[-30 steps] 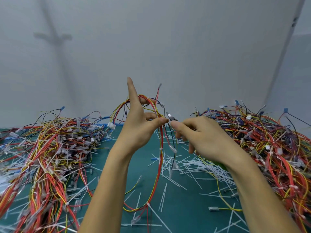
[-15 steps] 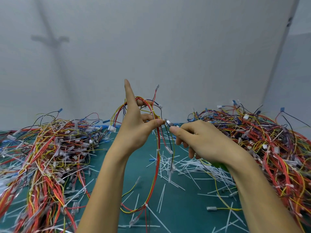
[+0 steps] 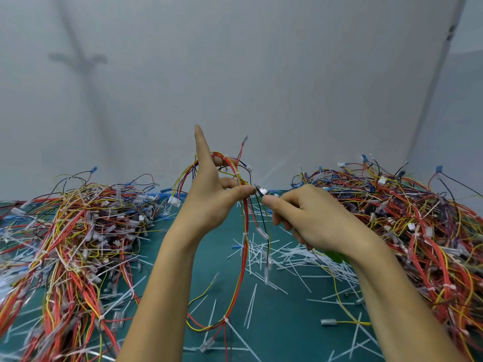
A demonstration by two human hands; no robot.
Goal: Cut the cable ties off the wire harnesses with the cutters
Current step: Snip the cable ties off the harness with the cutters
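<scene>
The left hand (image 3: 211, 202) holds one wire harness (image 3: 231, 165) up above the green mat (image 3: 287, 335) – thumb pinching its wires, index finger pointing straight up. Just right of the harness, the right hand (image 3: 308, 218) is curled round the cutters (image 3: 261, 190), whose metal tip touches the wires at the thumb. Below the harness lie white cut ties (image 3: 274, 254) – tangled harness piles (image 3: 78, 231) sit on either side.

The right hand (image 3: 311, 218) hides most of the cutters (image 3: 262, 191).
</scene>
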